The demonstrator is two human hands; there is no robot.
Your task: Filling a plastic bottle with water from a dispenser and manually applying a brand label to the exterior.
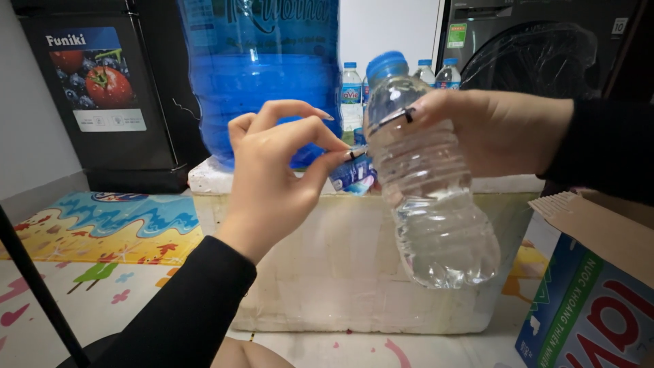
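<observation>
The right hand [501, 133] is holding a clear plastic bottle [432, 197] around its upper body, fingers clenched on it, the thumb lying across the shoulder just below the blue cap [386, 65]. The bottle is being held in the air, tilted, cap up and leaning left, with a little water pooling in its lower end. The left hand [276, 170] is pinching the loose end of the blue label [354, 174] between thumb and forefinger; the label is standing away from the bottle's left side, partly peeled, while the other fingers are spread and released. Both forearms are wearing black sleeves.

Behind the hands, a white foam box [340, 272] is sitting on the floor, which is covered by a colourful play mat [102, 232]. A large blue water jug [262, 75] is standing on the box's back edge, with several small capped bottles [351, 95] just beside it. A dark cabinet [95, 88] with a fruit picture is standing at far left. An open cardboard carton [589, 300] is sitting at lower right, near the box.
</observation>
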